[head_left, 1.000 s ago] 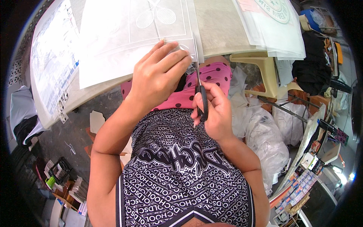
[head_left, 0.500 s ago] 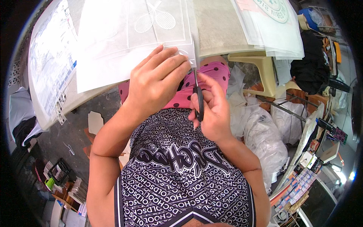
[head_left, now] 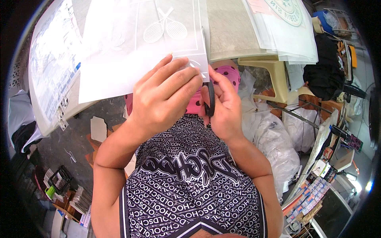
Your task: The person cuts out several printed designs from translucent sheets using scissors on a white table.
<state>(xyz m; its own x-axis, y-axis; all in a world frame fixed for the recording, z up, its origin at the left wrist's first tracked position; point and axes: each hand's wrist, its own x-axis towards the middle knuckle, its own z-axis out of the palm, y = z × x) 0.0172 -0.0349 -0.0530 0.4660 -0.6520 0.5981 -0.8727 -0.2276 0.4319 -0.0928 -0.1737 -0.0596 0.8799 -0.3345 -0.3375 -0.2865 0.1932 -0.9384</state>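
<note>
A translucent white sheet (head_left: 115,73) printed with two crossed rackets lies over the near table edge. My left hand (head_left: 162,89) grips its near right corner, fingers laid on top and the thumb hidden. Just beside it, my right hand (head_left: 226,105) is closed round the black handles of a pair of scissors (head_left: 211,99). The scissors point away from me along the sheet's right edge. Most of the blades are hidden by the sheet, so whether they are apart cannot be told.
More printed sheets (head_left: 289,45) overhang the table (head_left: 232,37) at the right, and a glossy sheet (head_left: 53,67) covers its left end. Below stands a cream plastic stool (head_left: 274,75). Clear plastic bags (head_left: 274,146) crowd the floor to my right.
The scissors and my right hand have moved slightly away from me along the sheet's edge. The sheet's near right corner has come a little toward me and covers more of the blades.
</note>
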